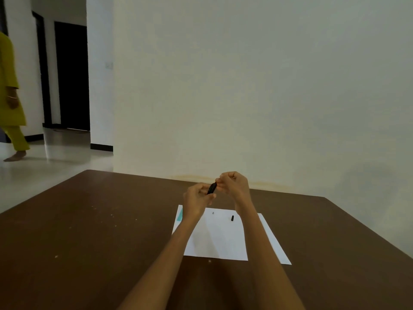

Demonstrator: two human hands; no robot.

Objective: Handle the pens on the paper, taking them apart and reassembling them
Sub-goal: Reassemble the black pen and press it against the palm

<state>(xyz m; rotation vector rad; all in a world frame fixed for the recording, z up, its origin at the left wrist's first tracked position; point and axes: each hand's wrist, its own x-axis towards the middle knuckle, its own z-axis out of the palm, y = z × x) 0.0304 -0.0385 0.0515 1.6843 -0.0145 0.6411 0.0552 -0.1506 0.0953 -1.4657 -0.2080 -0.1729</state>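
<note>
Far left, background: a person in yellow clothes (10, 90) on the pale floor by a dark doorway (71, 74), well away from the table.

Left hand (196, 199): fingers curled, pinching the lower end of a black pen part (212, 188). Raised above the brown table (89, 220), over the far edge of the white paper (218, 238).

Pen part: short, dark, held between both hands. Long axis tilted, lower end toward the left hand, upper end up and right into the right hand. Clear of the paper, in the air.

Right hand (233, 183): fingers curled, thumb and fingertips gripping the upper end of the same part. Sits slightly higher and farther than the left. Hands close together, nearly touching, joined by the part.

On the paper, below the hands: a tiny grey piece (213, 213) near the left wrist; a small black piece (232, 218) just left of the right forearm, long axis roughly away from the viewer. A teal item (179, 214) at the paper's far-left corner, partly hidden by the left arm; cannot tell what it is.
</note>
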